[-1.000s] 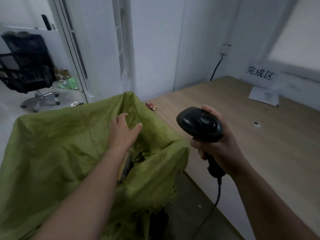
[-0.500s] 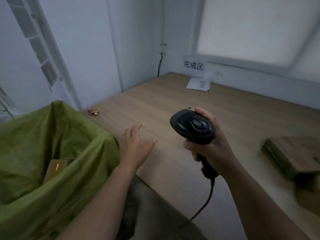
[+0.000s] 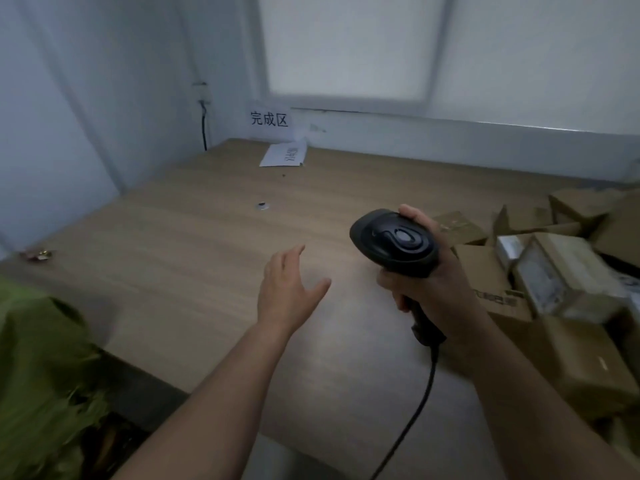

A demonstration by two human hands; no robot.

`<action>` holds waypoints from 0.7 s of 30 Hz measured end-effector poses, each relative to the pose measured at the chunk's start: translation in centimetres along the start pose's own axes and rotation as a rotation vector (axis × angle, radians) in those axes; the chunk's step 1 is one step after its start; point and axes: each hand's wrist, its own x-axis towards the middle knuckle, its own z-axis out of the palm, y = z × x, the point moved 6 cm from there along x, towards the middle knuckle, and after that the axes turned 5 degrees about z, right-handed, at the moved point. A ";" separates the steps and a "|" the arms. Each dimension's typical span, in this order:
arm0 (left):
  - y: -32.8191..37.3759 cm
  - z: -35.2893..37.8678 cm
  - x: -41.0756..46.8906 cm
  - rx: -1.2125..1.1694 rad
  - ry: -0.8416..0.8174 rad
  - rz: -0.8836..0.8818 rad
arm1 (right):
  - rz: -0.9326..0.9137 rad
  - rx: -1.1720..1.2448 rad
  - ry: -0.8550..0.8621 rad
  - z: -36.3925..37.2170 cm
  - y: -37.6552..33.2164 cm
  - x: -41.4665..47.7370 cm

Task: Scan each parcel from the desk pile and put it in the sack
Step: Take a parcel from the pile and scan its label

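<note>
1. A green sack (image 3: 38,368) sits at the far left, below the desk (image 3: 180,244) edge.
2. The left hand (image 3: 287,292) hovers over bare desk, fingers straight and spread, holding nothing.
3. The right hand (image 3: 436,289) grips a black barcode scanner (image 3: 394,242) by its handle.
4. Cardboard parcels (image 3: 561,282) lie piled on the desk at right.

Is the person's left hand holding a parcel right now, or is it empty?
Empty and open: the left hand has straight, spread fingers above the desk, short of the parcel pile.
</note>
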 end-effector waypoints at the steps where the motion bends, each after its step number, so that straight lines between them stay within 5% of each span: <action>1: 1.1 0.9 0.3 0.001 -0.016 0.021 | -0.003 0.001 0.028 -1.4 0.2 -0.3; 21: 14.0 21.0 11.6 0.065 -0.460 0.317 | 0.116 -0.213 0.440 -18.6 2.9 1.7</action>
